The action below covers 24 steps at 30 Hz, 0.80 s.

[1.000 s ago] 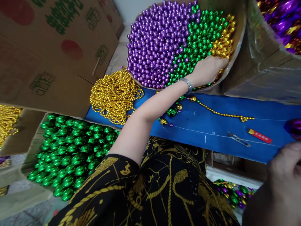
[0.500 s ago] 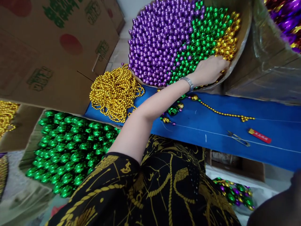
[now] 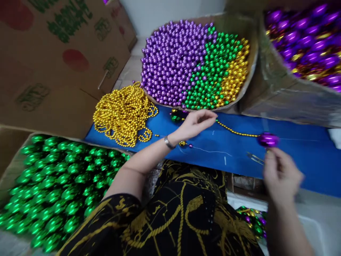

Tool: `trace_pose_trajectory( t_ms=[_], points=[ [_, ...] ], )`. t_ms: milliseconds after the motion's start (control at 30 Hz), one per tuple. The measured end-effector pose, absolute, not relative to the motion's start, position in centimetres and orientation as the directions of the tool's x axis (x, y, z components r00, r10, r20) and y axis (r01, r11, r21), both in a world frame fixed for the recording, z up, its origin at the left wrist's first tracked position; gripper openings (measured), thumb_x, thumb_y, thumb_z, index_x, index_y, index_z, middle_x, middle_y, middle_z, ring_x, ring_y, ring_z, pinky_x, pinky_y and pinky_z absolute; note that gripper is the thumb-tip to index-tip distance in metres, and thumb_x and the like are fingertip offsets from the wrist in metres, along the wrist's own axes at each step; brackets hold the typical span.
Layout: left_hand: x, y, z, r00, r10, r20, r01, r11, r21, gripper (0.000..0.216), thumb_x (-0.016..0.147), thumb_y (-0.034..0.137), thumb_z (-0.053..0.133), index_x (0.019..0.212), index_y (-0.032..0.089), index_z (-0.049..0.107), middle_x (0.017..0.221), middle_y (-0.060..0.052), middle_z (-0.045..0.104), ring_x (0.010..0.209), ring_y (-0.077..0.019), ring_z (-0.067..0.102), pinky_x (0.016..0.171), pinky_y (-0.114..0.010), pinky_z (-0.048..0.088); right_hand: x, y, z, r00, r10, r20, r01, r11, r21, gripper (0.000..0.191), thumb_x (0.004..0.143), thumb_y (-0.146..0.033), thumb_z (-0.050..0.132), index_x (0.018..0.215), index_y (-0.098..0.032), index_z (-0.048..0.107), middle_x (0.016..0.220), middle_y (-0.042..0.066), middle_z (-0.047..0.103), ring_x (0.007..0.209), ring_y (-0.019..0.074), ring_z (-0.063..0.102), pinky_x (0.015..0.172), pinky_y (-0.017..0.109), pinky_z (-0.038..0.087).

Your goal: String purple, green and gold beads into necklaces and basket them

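Note:
My left hand (image 3: pixel 198 124) hovers over the blue work surface, just in front of the box of small beads. Its thumb and fingers are pinched together; what they hold is hidden, though a tiny green bead and a gold bead strand (image 3: pixel 234 131) show beside the fingertips. My right hand (image 3: pixel 283 174) grips a large shiny purple bead (image 3: pixel 268 139) between thumb and fingers, at the strand's right end. Thin white thread (image 3: pixel 210 150) trails from a small purple bead (image 3: pixel 190 145). Thread snips (image 3: pixel 255 158) lie partly behind my right hand.
Small purple beads (image 3: pixel 170 64), green beads (image 3: pixel 217 57) and gold beads (image 3: pixel 236 80) fill a box at the back. Gold bead strands (image 3: pixel 122 113) are heaped left. Large green beads (image 3: pixel 61 185) fill a lower-left box; large purple beads (image 3: pixel 311 39) fill another at right.
My left hand has left the small gold beads and come down over the blue surface. My right hand has entered from the right with a large purple bead. The view has shifted.

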<state>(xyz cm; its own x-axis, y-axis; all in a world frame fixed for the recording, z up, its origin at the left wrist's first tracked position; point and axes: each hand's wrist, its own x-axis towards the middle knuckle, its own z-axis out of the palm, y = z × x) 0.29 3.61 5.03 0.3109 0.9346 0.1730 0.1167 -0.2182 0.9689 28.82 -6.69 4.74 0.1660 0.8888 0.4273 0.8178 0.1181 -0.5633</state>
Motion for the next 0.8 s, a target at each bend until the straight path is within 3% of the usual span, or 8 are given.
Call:
trace_pose_trajectory(
  t_ms=[67,133,300,433,533,667,733,800],
  points=[
    [1.9,2.1,3.3,0.358,0.932,0.065,-0.028,-0.059,0.998,0.042,0.083,0.035,0.07,0.122,0.02,0.061,0.115,-0.01,0.07,0.088,-0.0154,0.066,0.077,-0.031,0.056,26.4,-5.1,2.1,0.108,0.941,0.319,0.732,0.142,-0.667,0.036,0.093,-0.04,0.053,0.111,-0.015,0.072,0.079,0.006,0.071,0.054,0.0122,0.057,0.055,0.024,0.047],
    [3.9,1.2,2.3,0.408,0.912,0.034,-0.137,0.024,0.99,0.056,0.077,0.034,0.076,0.129,0.023,0.058,0.125,-0.011,0.066,0.093,-0.0172,0.066,0.081,-0.034,0.056,24.6,-4.0,1.0,0.018,0.954,0.299,0.705,0.2,-0.681,0.033,0.095,-0.039,0.052,0.111,-0.018,0.072,0.089,0.007,0.075,0.063,0.0142,0.065,0.063,0.025,0.052],
    [6.2,2.6,3.0,0.303,0.947,0.103,-0.24,-0.029,0.97,0.039,0.082,0.039,0.071,0.116,0.022,0.063,0.111,-0.008,0.07,0.099,-0.0183,0.066,0.091,-0.037,0.054,23.9,-3.6,1.7,-0.053,0.946,0.319,0.689,0.266,-0.674,0.032,0.097,-0.037,0.047,0.111,-0.02,0.071,0.105,0.008,0.076,0.085,0.0195,0.073,0.077,0.029,0.057],
    [5.5,7.7,6.1,0.088,0.941,0.327,0.083,-0.334,0.939,0.039,0.085,0.039,0.067,0.118,0.02,0.06,0.11,-0.008,0.069,0.095,-0.0178,0.064,0.084,-0.034,0.054,26.0,-4.3,1.4,0.032,0.956,0.292,0.715,0.183,-0.675,0.032,0.097,-0.037,0.047,0.111,-0.021,0.071,0.105,0.008,0.076,0.075,0.0183,0.073,0.073,0.029,0.058],
    [5.5,12.1,8.4,0.169,0.86,0.482,0.517,-0.494,0.699,0.041,0.086,0.034,0.065,0.123,0.017,0.059,0.115,-0.012,0.067,0.102,-0.023,0.061,0.091,-0.039,0.051,27.2,-4.9,1.0,0.09,0.953,0.291,0.728,0.137,-0.672,0.032,0.097,-0.037,0.047,0.111,-0.021,0.071,0.101,0.007,0.077,0.072,0.0186,0.072,0.069,0.03,0.058],
    [6.9,15.0,9.4,0.329,0.881,0.34,0.865,-0.426,0.265,0.038,0.089,0.03,0.058,0.123,0.014,0.063,0.114,-0.016,0.066,0.11,-0.0334,0.055,0.09,-0.045,0.048,27.9,-5.5,0.9,0.097,0.941,0.324,0.744,0.148,-0.652,0.032,0.097,-0.038,0.047,0.11,-0.021,0.071,0.099,0.008,0.077,0.07,0.0181,0.071,0.065,0.028,0.056],
    [7.0,14.9,9.4,0.348,0.894,0.281,0.894,-0.407,0.188,0.044,0.089,0.032,0.059,0.129,0.014,0.059,0.119,-0.017,0.064,0.11,-0.034,0.055,0.087,-0.044,0.048,28.2,-5.7,0.7,0.082,0.939,0.335,0.752,0.163,-0.639,0.033,0.096,-0.039,0.048,0.111,-0.021,0.071,0.094,0.007,0.077,0.066,0.0172,0.069,0.062,0.027,0.054],
    [5.4,13.9,9.2,0.361,0.875,0.324,0.879,-0.435,0.196,0.053,0.09,0.036,0.058,0.139,0.016,0.051,0.128,-0.015,0.06,0.112,-0.0314,0.055,0.089,-0.042,0.047,28.5,-5.8,0.2,0.054,0.935,0.35,0.753,0.192,-0.63,0.034,0.095,-0.04,0.048,0.113,-0.02,0.07,0.091,0.007,0.076,0.062,0.0161,0.066,0.059,0.026,0.051]
  ],
)
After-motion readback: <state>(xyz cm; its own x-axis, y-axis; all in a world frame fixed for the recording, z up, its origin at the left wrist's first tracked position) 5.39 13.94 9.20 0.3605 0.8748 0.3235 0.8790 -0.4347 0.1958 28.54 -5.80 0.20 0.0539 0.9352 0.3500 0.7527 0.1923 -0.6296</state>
